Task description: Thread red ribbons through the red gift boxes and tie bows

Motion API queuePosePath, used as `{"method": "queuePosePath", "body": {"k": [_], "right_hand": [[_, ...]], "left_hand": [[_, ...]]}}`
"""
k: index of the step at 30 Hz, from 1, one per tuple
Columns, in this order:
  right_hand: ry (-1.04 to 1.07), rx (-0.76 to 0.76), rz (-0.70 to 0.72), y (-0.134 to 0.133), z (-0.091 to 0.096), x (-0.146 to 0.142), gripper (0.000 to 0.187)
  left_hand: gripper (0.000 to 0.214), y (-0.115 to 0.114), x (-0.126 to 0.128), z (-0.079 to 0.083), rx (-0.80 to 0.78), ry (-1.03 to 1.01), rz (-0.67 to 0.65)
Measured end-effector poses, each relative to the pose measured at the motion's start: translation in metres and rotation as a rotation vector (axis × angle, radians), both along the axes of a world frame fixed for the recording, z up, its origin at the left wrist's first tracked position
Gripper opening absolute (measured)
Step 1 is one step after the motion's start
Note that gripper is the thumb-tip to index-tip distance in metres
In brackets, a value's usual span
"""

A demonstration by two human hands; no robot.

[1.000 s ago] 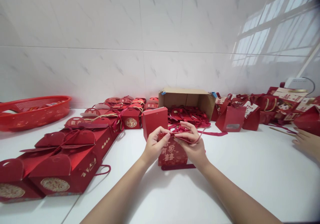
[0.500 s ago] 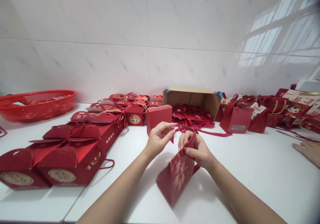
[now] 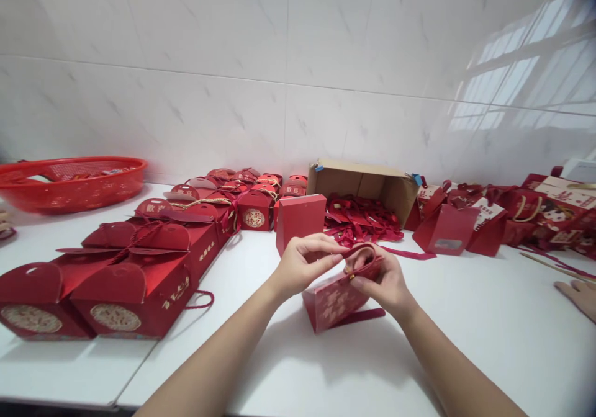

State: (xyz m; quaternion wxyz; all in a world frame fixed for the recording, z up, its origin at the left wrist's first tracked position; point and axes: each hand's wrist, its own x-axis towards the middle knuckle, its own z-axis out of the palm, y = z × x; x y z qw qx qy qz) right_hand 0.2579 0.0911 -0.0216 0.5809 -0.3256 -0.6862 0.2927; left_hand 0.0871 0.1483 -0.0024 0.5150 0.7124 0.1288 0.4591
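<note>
A small dark-red gift box (image 3: 333, 299) with pale printing on its side tilts on the white table in front of me. My right hand (image 3: 388, 280) is closed on its top edge, with the thumb by a tiny gold fastener (image 3: 352, 276). From the top rises a dark-red ribbon strap (image 3: 367, 252), bent into a loop. My left hand (image 3: 298, 265) pinches the loop's left end between thumb and fingers. Another length of strap (image 3: 361, 319) sticks out under the box on the right. Just behind my left hand stands a plain red box (image 3: 302, 221).
Rows of red gift boxes (image 3: 135, 293) fill the left side. A cardboard box (image 3: 365, 172) on its side holds red ribbons (image 3: 365, 218). More red bags (image 3: 442, 228) stand right; a red basket (image 3: 74, 197) is far left. Other people's hands (image 3: 580, 299) show at both edges.
My left hand, apart from the strap before, has come right and now pinches it. The gift box has swung up and tilts differently. A person's hand has appeared at the left edge.
</note>
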Motion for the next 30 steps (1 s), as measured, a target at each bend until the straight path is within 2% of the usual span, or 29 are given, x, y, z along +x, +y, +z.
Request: {"method": "queuePosePath", "body": {"k": [2,5,15,21,30], "right_hand": [[-0.066,0.058,-0.105,-0.0018,0.0025,0.0019,0.017],[-0.115,0.113,-0.143,-0.0031,0.0040,0.0023,0.016],[-0.094,0.158,-0.126,-0.0013,0.0034,0.0007,0.015],[-0.106,0.102,-0.142,-0.0025,0.0029,0.0008,0.016],[-0.070,0.115,-0.120,-0.0005,-0.0005,0.0012,0.018]], "left_hand": [[0.017,-0.0012,-0.0020,0.0017,-0.030,0.023,-0.092],[0.017,-0.0011,-0.0036,0.0028,-0.059,0.036,-0.158],[0.020,-0.0002,-0.0042,0.0049,-0.054,0.082,-0.197],[0.026,-0.0022,-0.0054,0.0052,-0.162,0.077,-0.239],[0.020,-0.0017,-0.0034,0.0021,-0.246,0.056,-0.164]]}}
